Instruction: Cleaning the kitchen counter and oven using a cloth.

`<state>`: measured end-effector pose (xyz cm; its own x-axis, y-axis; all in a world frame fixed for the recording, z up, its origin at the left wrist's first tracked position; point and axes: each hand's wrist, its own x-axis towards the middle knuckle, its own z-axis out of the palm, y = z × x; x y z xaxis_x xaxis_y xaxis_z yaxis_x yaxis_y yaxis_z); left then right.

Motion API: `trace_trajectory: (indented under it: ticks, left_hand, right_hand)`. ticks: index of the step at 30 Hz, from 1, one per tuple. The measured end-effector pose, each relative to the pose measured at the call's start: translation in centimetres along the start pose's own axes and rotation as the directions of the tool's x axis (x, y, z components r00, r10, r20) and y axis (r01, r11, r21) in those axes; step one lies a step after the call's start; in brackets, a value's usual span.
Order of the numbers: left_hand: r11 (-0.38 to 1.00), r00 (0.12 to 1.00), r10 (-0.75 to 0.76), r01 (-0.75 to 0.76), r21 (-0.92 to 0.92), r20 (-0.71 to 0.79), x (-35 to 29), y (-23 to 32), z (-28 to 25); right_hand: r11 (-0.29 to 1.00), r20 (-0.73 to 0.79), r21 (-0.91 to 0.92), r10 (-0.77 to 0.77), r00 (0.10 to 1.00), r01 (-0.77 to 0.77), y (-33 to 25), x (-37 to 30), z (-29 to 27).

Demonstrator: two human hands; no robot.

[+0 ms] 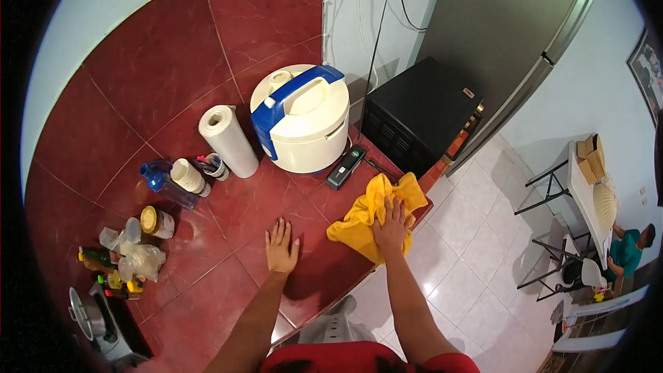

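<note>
On the dark red tiled counter (266, 273), my left hand (281, 247) lies palm down with its fingers spread, holding nothing. To its right, my right hand (391, 229) rests flat on a bunched yellow cloth (356, 217), fingers stretched out over the folds. The cloth lies at the counter's right edge, and part of it is hidden beneath that hand. Just beyond the cloth is a small black device (346, 168). Farther back stands a white rice cooker (307, 135) with a blue handle, its lid down.
A plastic-bag roll (228, 141), stacked cups (190, 176), a blue-topped bottle (166, 183) and a jar (157, 222) line the left. Beyond are a stove (124, 328) with a pot (86, 314). A black oven (421, 114) stands by a fridge (511, 27). Far right, a person (627, 252) sits at a table.
</note>
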<state>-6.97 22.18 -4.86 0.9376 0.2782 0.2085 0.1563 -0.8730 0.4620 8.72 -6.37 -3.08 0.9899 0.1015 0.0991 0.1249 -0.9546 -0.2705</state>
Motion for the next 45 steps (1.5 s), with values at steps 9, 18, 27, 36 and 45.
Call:
trace_trajectory:
  ticks: [9, 18, 27, 36, 45]
  left_hand:
    - [0.998, 0.999, -0.038, 0.040, -0.053, 0.026, 0.5, 0.1, -0.5]
    - [0.999, 0.999, -0.029, 0.030, -0.016, 0.016, 0.8, -0.2, -0.3]
    - [0.997, 0.998, -0.056, 0.057, -0.052, 0.016, 0.7, 0.4, -0.2]
    - [0.994, 0.995, -0.103, 0.103, -0.038, 0.016, 0.6, -0.2, -0.1]
    - [0.994, 0.995, -0.102, 0.101, -0.051, -0.007, 0.8, 0.2, -0.6]
  right_hand:
    - [0.996, 0.001, -0.088, 0.022, 1.000, -0.022, 1.1, 9.8, 0.7]
    - [0.997, -0.031, 0.051, -0.056, 0.998, 0.058, 4.3, 8.7, 1.0]
    - [0.981, -0.143, 0.059, 0.189, 0.972, -0.182, 6.9, 5.2, 0.2]
    - [0.997, 0.147, 0.011, -0.071, 0.987, 0.070, -5.6, -10.0, -0.5]
    - [0.987, 0.087, -0.052, -0.145, 0.986, 0.150, -2.3, 1.2, 0.0]
